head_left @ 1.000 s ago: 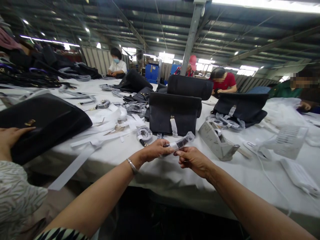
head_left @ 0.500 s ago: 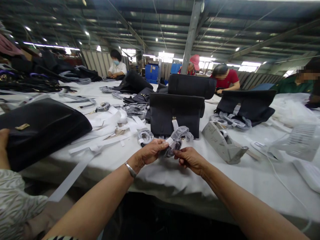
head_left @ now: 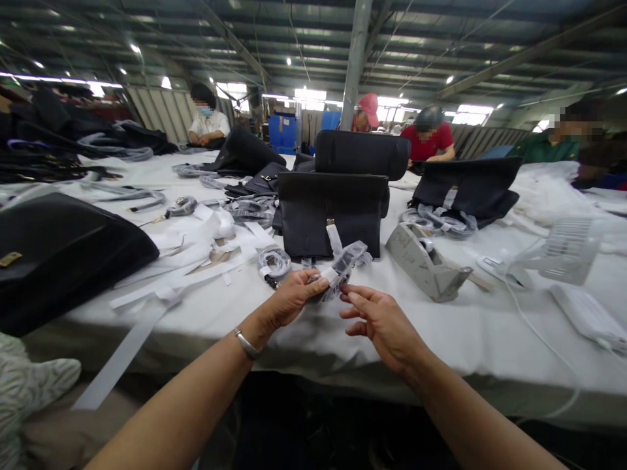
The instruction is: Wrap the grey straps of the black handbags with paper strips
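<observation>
My left hand (head_left: 294, 295) is closed, thumb on top, on a coiled strap in clear plastic wrap (head_left: 347, 261) with a white band round it. Fingers spread, my right hand (head_left: 377, 316) is just right of the strap; its fingertips are at the wrap's lower edge, and I cannot tell if they touch it. Directly behind stands a black bag (head_left: 333, 205) with its flap raised and a white-wrapped clasp tab on its front. Another wrapped strap coil (head_left: 274, 262) lies left of the bag, behind my left hand.
A grey tape dispenser (head_left: 426, 264) stands to the right, with a white fan (head_left: 571, 251) and its cord beyond. White paper strips (head_left: 196, 251) litter the left. Another black bag (head_left: 73, 251) lies farther left, near a patterned sleeve (head_left: 29, 385). Co-workers sit across the white-covered table (head_left: 304, 352).
The right fingers have spread apart from their pinch at the strap. My left hand still holds it, now tilted up more. The view has shifted right; the neighbour's hand on the left bag is out of view.
</observation>
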Demonstrator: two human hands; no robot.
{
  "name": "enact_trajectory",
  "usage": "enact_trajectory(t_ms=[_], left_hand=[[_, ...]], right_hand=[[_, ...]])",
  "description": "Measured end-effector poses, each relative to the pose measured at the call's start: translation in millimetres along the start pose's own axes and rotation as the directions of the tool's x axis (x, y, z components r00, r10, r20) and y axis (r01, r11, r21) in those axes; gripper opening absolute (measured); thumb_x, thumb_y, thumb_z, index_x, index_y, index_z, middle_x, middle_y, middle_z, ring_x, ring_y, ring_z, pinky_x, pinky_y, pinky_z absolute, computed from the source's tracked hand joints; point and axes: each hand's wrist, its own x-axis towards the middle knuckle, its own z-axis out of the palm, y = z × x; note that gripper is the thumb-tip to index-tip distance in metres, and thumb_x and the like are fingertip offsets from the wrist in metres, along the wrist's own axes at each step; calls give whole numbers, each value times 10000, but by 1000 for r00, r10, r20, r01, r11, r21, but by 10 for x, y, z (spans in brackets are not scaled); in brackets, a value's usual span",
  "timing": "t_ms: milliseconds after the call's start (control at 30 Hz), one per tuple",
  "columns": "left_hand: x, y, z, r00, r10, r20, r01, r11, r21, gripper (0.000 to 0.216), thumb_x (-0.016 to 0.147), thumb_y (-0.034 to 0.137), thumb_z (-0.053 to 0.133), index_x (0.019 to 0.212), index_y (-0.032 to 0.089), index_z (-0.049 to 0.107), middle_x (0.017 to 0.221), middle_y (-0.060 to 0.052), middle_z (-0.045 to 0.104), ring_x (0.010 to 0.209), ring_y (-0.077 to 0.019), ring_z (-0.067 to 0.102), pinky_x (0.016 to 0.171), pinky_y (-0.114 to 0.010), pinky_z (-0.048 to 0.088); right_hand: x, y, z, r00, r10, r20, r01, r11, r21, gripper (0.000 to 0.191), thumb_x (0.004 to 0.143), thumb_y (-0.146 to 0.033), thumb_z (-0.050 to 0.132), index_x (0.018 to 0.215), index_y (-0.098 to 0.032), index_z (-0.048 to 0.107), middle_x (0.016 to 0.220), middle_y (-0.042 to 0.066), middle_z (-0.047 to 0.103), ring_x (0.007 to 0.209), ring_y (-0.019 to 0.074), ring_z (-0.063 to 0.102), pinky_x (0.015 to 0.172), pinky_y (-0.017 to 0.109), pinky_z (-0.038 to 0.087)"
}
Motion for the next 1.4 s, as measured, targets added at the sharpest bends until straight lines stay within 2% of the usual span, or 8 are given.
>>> enact_trajectory(t_ms=[300, 567, 700, 833, 1000, 1133, 1233, 1400], left_hand=[[-69, -81, 8, 998, 65, 15, -66, 965, 255, 403, 731, 438, 760, 914, 122, 588, 731, 16, 557, 628, -78, 470, 592, -193, 330], [-81, -212, 98, 975, 214, 65, -206, 751, 627, 358, 805, 480, 653, 869, 130, 612, 750, -5, 573, 682, -122, 502, 629, -221, 384], [-118, -242, 132, 946, 309, 100, -267, 564, 782, 280, 867, 399, 588, 1019, 173, 651, 901, -42, 642, 852, -184, 557, 790, -281, 436], [-164, -232, 205, 941, 287, 181, -271, 315, 909, 337, 931, 363, 477, 1179, 172, 602, 998, -93, 637, 935, -233, 544, 870, -353, 438], [-162, -262, 252, 943, 270, 195, -228, 95, 969, 446, 949, 352, 421, 1338, 139, 470, 1071, -136, 621, 970, -274, 521, 910, -428, 421], [-205, -293, 275, 938, 272, 213, -265, 170, 949, 501, 952, 401, 422, 1386, 149, 430, 1202, -132, 590, 1044, -264, 500, 978, -422, 401], [-254, -222, 253, 936, 312, 165, -252, 262, 932, 527, 890, 460, 523, 1319, 155, 514, 1181, -128, 601, 1079, -274, 499, 1014, -452, 371], [-84, 180, -9, 878, 380, -289, -20, 634, 773, 471, 792, 496, 608, 1095, 135, 619, 1120, -141, 626, 1057, -282, 561, 913, -421, 449]], right_hand=[[56, 80, 87, 997, 42, 69, -44, 999, 24, 339, 742, -356, 697, 1007, -149, 653, 1041, 75, 612, 776, 140, 548, 544, 227, 451], [193, 331, 29, 1000, 22, -15, -19, 986, 167, 423, 581, -381, 834, 872, -119, 671, 738, 7, 597, 647, 96, 481, 524, 210, 328], [203, 345, -15, 999, 12, 52, -22, 980, 199, 457, 572, -364, 849, 924, -123, 686, 833, 33, 666, 684, 112, 545, 535, 213, 342], [168, 324, 5, 993, 16, 118, -42, 975, 218, 492, 636, -441, 810, 1000, -137, 679, 879, 58, 701, 718, 144, 605, 614, 247, 431], [247, 384, 116, 1000, -3, -5, 5, 925, 379, 473, 528, -403, 866, 865, -126, 683, 734, 25, 689, 594, 124, 582, 625, 254, 471], [223, 407, 127, 1000, -30, -3, 29, 928, 372, 487, 550, -424, 860, 890, -124, 681, 785, 42, 701, 657, 143, 614, 654, 256, 491], [55, 336, -36, 995, 26, 98, -51, 965, 259, 499, 630, -487, 808, 968, -146, 672, 878, 59, 700, 682, 136, 618, 635, 252, 496], [-89, -16, -707, 915, 292, 278, -207, 932, -297, 319, 679, -426, 763, 778, -133, 684, 858, 86, 681, 600, 120, 604, 460, 195, 403]])
